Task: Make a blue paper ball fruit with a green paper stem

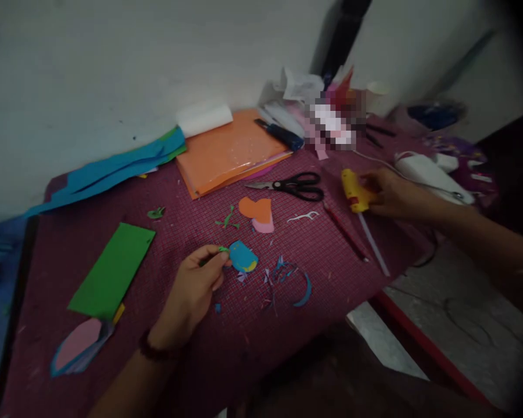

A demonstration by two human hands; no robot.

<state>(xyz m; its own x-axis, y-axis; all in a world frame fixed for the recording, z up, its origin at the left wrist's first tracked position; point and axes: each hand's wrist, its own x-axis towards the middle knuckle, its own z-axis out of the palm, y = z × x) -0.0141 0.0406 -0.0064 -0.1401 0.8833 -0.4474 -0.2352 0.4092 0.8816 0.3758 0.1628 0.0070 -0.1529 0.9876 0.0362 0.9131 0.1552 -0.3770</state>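
My left hand is closed in a pinch on a small green cutout. Touching or just beside its fingertips is a blue foam cutout with a yellow edge. My right hand is wrapped around a yellow glue gun, with a clear glue stick sticking out toward the table's front edge. Between the hands lie an orange heart-like cutout over a pink piece, a green branching cutout, a thin white cutout and a red pencil. Black-handled scissors rest behind them.
Blue scraps litter the table's front. At left are a green sheet and a pink-and-blue cutout. Along the wall sit blue strips, an orange folder and a box cutter. A white power strip stands right.
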